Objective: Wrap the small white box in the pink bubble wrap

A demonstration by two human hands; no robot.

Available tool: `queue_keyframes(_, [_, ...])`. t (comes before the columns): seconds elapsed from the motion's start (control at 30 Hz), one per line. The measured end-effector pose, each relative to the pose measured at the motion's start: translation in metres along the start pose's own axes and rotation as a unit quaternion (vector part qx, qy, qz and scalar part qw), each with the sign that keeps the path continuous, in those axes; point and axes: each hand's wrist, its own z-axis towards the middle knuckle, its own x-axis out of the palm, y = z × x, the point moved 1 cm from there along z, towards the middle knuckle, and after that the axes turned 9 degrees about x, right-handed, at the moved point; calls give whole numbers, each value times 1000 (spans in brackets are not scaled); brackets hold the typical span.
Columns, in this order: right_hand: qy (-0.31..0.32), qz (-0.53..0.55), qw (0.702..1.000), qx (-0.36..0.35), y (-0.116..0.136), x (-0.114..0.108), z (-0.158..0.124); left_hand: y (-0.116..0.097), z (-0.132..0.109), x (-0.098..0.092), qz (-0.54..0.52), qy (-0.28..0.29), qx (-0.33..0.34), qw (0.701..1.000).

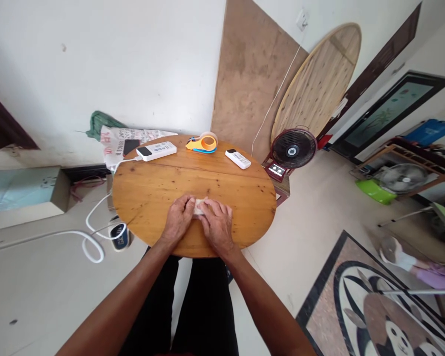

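Pale walls (141, 59) rise behind a round wooden table (144, 185), its golden-brown top dotted with dark knots. Take that top as a clock face, with twelve at the wall: a tape dispenser (208, 143), yellow and blue, sits at twelve, a white device with a dark end (156, 151) and a cable at about ten-thirty, and a smaller white device (238, 158) near one-thirty. Beyond the edge, towards two, stands a dark fan (293, 149).

Just towards six from the table's centre is a small whitish piece (198, 207) — flat-looking and straight along its upper edge, its surface too small and too covered to read. The left hand (179, 217) is closed on its nine o'clock end, thumb and fingers together; the right hand (218, 223) grips its three o'clock end — fingers bent over, thumb below.
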Motion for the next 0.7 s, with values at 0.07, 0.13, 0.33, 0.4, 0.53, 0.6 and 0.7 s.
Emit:
queue_keyframes(0.07, [-6, 7, 1000, -6, -1, 0, 0, 2, -1, -1, -6, -12, -13, 1000])
queue_keyframes(0.13, [-13, 16, 1000, -5, -2, 0, 0, 3, -2, -2, -18, -23, -23, 999])
queue_keyframes(0.33, [-22, 33, 999, 7, -2, -2, 0, 4, -4, -1, -95, -37, -82, 991])
queue_keyframes(0.4, [-30, 36, 999, 12, -3, -2, 0, 3, -4, 0, -103, -34, -95, 990])
queue_keyframes(0.53, [-40, 44, 998, 18, -4, 0, -1, 0, -3, 0, -91, -31, -107, 990])
queue_keyframes(0.6, [-42, 48, 998, 17, -4, 1, -1, -1, -4, 0, -92, -29, -109, 989])
queue_keyframes(0.7, [-51, 50, 997, 9, -3, 1, -1, -2, -4, 1, -117, -30, -110, 987])
